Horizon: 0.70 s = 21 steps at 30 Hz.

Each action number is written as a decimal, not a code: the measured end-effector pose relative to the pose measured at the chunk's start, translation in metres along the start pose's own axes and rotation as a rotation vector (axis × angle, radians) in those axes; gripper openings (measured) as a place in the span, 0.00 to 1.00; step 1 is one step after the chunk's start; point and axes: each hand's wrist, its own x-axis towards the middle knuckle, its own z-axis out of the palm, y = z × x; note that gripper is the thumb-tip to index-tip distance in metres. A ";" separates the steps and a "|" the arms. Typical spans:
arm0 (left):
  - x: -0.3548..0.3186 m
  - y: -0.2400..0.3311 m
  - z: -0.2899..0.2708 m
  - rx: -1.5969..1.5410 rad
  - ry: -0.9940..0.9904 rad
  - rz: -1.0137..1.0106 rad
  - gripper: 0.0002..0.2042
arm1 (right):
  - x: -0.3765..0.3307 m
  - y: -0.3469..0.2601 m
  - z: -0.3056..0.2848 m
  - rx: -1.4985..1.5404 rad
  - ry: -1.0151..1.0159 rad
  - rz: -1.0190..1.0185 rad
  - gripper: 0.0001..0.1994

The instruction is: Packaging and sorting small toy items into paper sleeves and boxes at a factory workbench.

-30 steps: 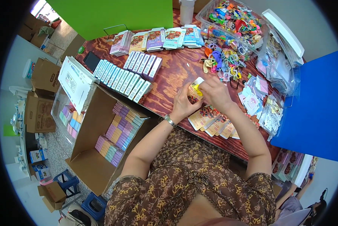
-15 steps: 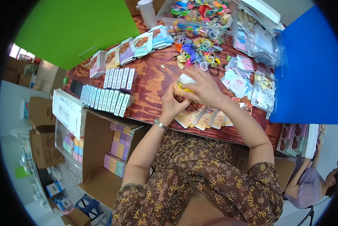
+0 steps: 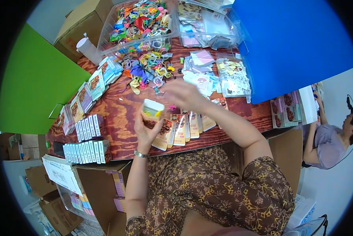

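Hands: left hand around small open box, right hand above.

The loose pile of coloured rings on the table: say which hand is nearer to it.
Right. The right hand is stretched out just short of the ring pile; the left hand is nearer the body, holding a small open box.

Small open white box above orange flat packets (white boxes left)
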 end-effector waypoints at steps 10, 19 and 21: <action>-0.011 -0.033 -0.020 0.033 0.119 -0.100 0.32 | -0.091 0.138 -0.163 -0.561 -0.011 0.736 0.11; -0.018 -0.063 -0.019 0.071 0.116 -0.118 0.29 | -0.081 0.163 -0.132 -0.926 -0.352 0.565 0.05; -0.016 -0.064 -0.017 0.051 0.113 -0.105 0.28 | -0.090 0.169 -0.137 -0.908 -0.314 0.544 0.04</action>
